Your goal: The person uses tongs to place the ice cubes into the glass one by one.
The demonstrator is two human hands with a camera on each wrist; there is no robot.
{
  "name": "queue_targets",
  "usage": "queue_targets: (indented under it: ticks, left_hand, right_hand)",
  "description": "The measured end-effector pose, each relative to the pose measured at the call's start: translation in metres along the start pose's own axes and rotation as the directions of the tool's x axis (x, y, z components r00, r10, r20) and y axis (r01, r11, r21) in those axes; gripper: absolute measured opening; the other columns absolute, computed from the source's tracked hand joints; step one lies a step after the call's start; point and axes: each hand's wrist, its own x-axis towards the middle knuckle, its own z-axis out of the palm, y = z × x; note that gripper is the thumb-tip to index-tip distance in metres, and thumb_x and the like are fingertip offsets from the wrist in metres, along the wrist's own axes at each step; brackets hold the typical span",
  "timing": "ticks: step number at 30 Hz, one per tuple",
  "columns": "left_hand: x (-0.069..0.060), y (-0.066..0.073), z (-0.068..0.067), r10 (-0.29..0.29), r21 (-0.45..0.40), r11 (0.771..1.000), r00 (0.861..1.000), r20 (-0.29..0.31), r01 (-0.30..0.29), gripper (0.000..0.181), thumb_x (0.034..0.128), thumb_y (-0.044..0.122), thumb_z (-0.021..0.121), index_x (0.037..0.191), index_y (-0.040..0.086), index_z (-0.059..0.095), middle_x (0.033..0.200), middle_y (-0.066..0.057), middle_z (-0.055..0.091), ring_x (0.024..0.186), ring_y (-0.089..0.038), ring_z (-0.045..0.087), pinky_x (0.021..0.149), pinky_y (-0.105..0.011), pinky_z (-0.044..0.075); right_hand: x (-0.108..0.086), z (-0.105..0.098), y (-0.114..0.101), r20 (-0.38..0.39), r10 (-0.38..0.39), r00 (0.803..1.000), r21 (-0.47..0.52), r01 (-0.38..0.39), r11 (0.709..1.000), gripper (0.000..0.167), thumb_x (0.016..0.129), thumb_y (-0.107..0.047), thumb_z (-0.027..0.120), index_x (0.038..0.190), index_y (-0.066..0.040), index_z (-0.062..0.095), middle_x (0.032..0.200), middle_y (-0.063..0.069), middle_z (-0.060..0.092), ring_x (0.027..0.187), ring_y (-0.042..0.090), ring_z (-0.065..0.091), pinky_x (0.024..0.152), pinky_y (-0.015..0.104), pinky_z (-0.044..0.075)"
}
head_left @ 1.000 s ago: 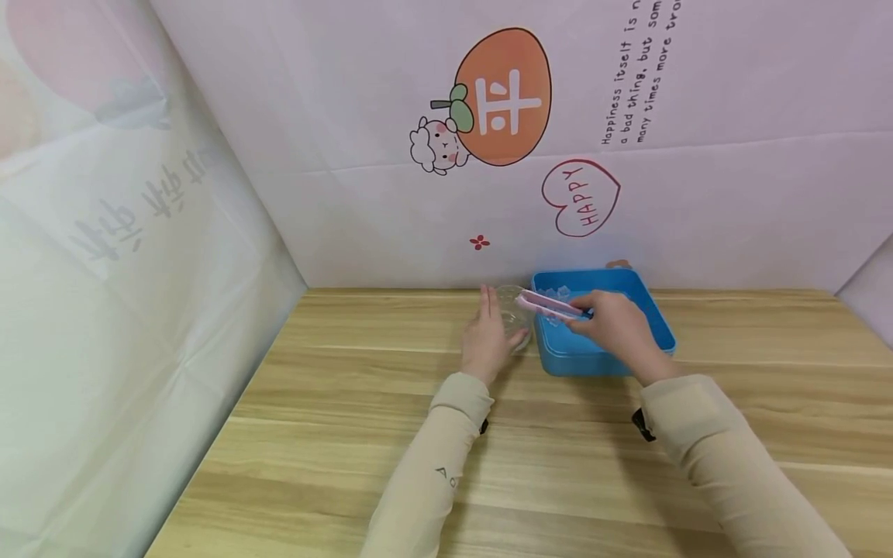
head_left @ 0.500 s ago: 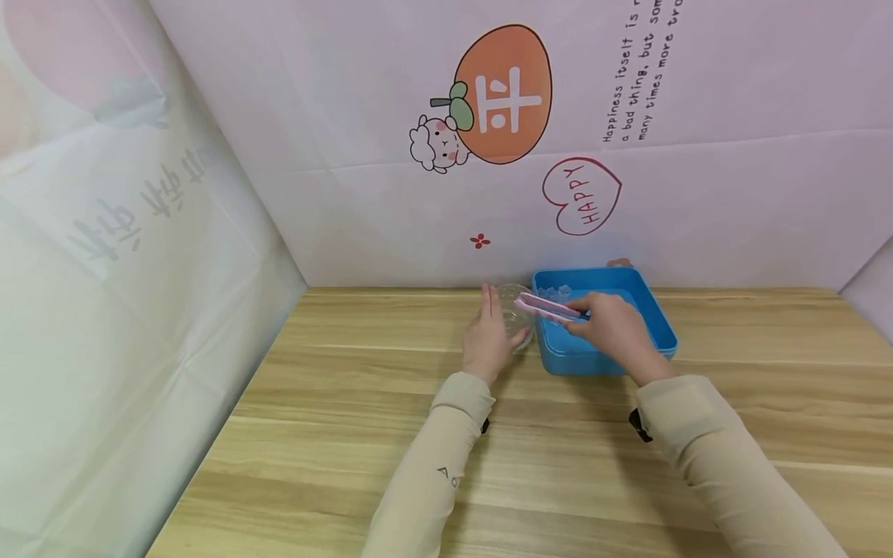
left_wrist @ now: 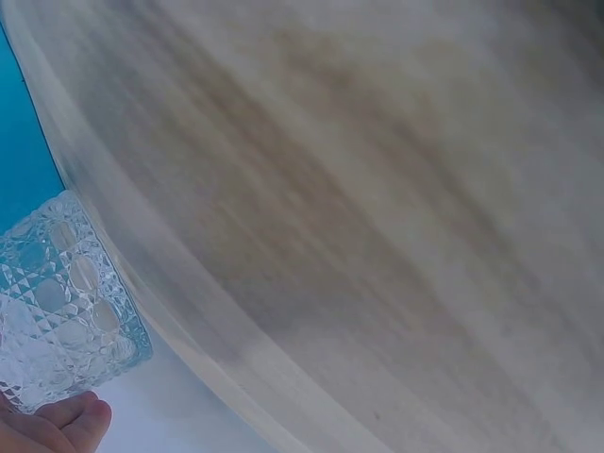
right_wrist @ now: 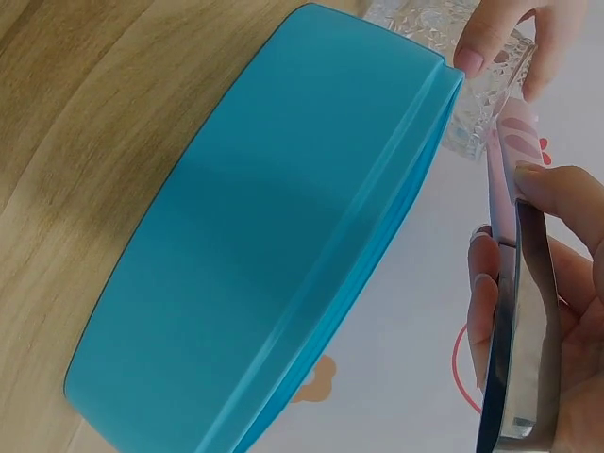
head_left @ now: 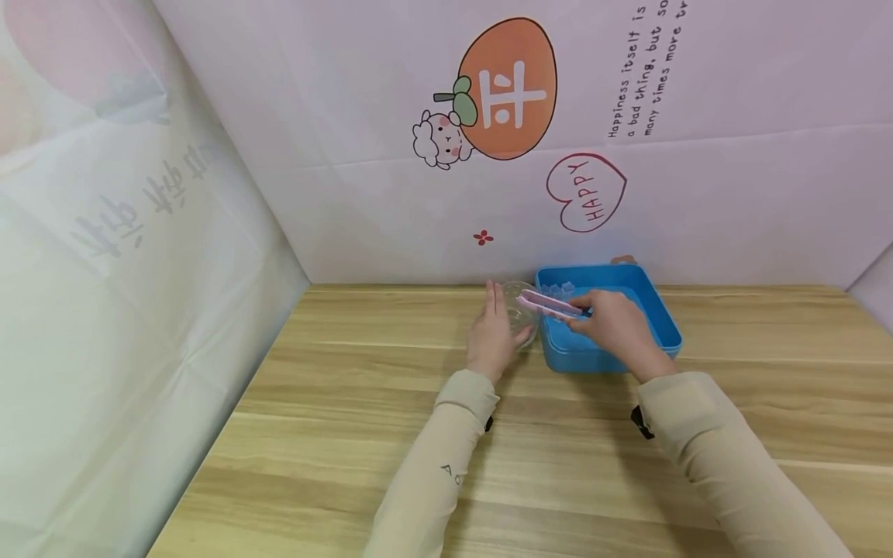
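one glass (head_left: pixel 523 322), one box (head_left: pixel 580 362), one pair of tongs (head_left: pixel 553 302) and at least three clear pieces (head_left: pixel 568 289) show.

A pale-wood table (head_left: pixel 328 434) meets a whitish printed backdrop (head_left: pixel 753 209) bearing an orange fruit (head_left: pixel 537 116), a cartoon sheep (head_left: pixel 438 141) and a red "HAPPY" heart (head_left: pixel 586 192). A creased, faintly printed sheet (head_left: pixel 132 349) covers the left side. Soft light falls throughout.

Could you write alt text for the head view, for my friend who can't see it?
A person's right grip holds pink tongs, the tips over a clear glass held in the left grip. Beside the glass, a blue box holds clear pieces; both stand on a wooden table before a white printed backdrop.
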Motion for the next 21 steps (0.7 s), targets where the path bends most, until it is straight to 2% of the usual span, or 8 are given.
queue_targets:
  ticks: [5,13,21]
  left_hand:
    - [0.0002,-0.0003,0.0003,0.001,-0.012,1.000,1.000,0.003,-0.001,0.094,0.0865,0.055,0.061,0.152,0.003,0.018,0.161,-0.010,0.019,0.120,-0.019,0.059,0.074,-0.027,0.056]
    - [0.0011,0.0001,0.0001,0.003,-0.033,0.999,1.000,0.005,-0.002,0.094,0.0867,0.053,0.062,0.152,0.003,0.017,0.161,-0.011,0.019,0.123,-0.020,0.057,0.089,-0.029,0.053]
    - [-0.0003,-0.0005,-0.0005,0.000,-0.033,0.999,1.000,0.022,0.001,0.093,0.0874,0.053,0.061,0.153,0.004,0.016,0.161,-0.009,0.017,0.126,-0.020,0.055,0.089,-0.030,0.053]
  right_hand:
    - [0.0005,0.0004,-0.0001,-0.003,0.006,1.000,0.009,-0.006,1.000,0.045,0.086,-0.020,0.069,0.124,0.002,0.061,0.101,0.023,0.069,0.059,0.019,0.052,0.045,0.024,0.035]
    - [-0.0002,-0.0008,0.0004,-0.023,-0.016,1.000,-0.004,0.016,1.000,0.047,0.085,-0.022,0.070,0.124,0.003,0.061,0.102,0.025,0.067,0.062,0.020,0.054,0.046,0.025,0.037]
    - [-0.0034,-0.0077,0.0049,-0.104,-0.018,0.994,-0.012,0.016,1.000,0.047,0.085,-0.021,0.070,0.123,0.004,0.061,0.104,0.025,0.063,0.071,0.025,0.056,0.051,0.028,0.040]
